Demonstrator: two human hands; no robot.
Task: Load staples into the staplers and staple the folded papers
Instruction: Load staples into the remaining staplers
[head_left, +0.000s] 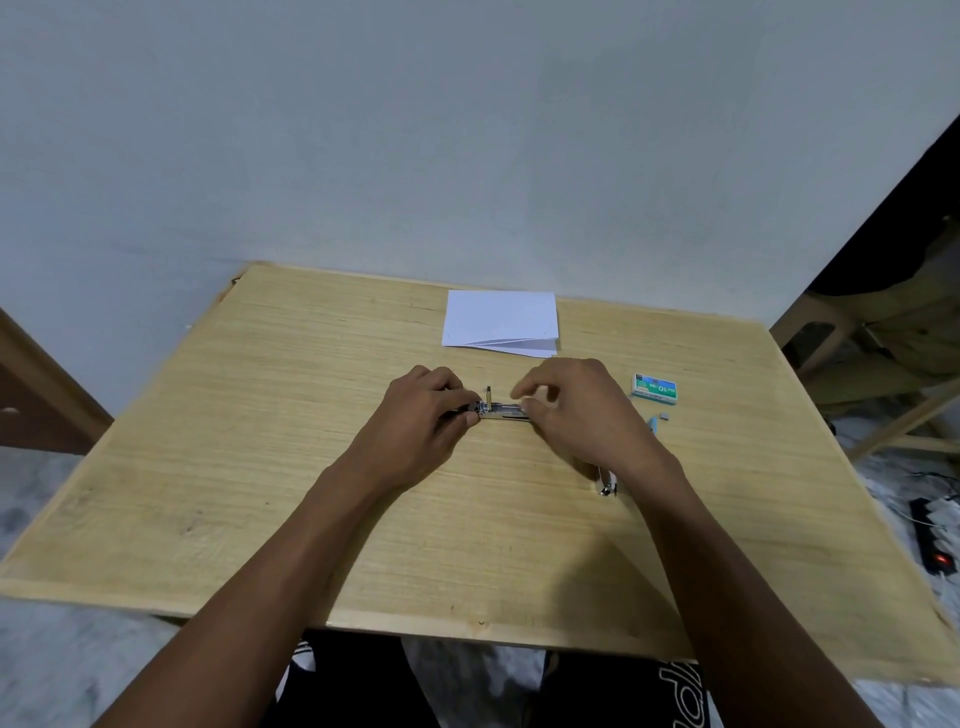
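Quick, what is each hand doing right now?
Left hand: closed on one end of the opened stapler.
Right hand: fingers pinched at the stapler's other end; whether it holds staples cannot be told.

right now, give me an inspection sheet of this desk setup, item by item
surface: light wooden table, bare over most of its area
job's things: opened metal stapler at centre; folded papers stacked at the far edge; staple box to the right
clutter: second stapler partly hidden under the right forearm; small loose staple strip
grips: left hand holds the stapler's left end; right hand pinches at its right end
cables: power strip with a red light on the floor, right
surroundings: plain wall; wooden frame at right
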